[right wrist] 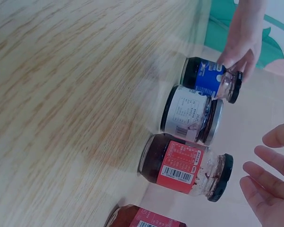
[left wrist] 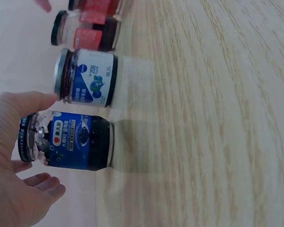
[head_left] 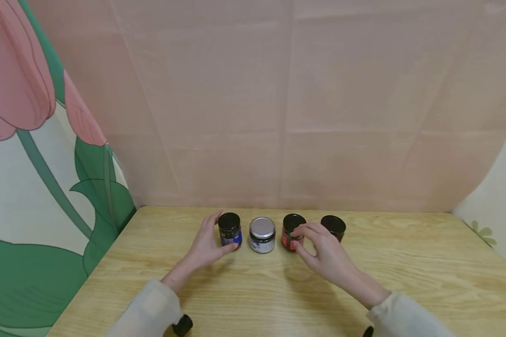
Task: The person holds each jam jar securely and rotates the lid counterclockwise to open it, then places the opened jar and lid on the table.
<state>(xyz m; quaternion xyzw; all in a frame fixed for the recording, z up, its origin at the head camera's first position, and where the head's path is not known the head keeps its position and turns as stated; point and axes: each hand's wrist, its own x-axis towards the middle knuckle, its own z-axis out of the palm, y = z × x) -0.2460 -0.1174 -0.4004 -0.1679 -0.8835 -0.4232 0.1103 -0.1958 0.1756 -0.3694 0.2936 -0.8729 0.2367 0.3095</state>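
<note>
Head view finds my left hand [head_left: 206,247] released, thumb and fingers curved loosely around the blue-labelled jar [head_left: 231,238], the leftmost of four in a row near the back of my table [head_left: 244,299]. That jar is clear glass at the shoulders, dark lower down, with a glossy label and a round black lid. My right hand [head_left: 331,255] is released too, its fingers slightly bent beside the red-labelled jar [head_left: 288,228], third along; the right wrist view shows a gap between my fingertips and its smooth black lid. Between those two stands the white-labelled jar [head_left: 262,244], stockier, under a shiny silver lid. Farthest right is the fourth jar [head_left: 333,224], black-lidded; from above, my right hand blocks part of its body and some of the red label. Yellowish wood grain streaks the tabletop. Behind hangs a creased pink cloth [head_left: 253,103]; to my left, a printed tulip [head_left: 17,70] with green leaves. Pale sleeves [head_left: 152,304] cover my forearms.
</note>
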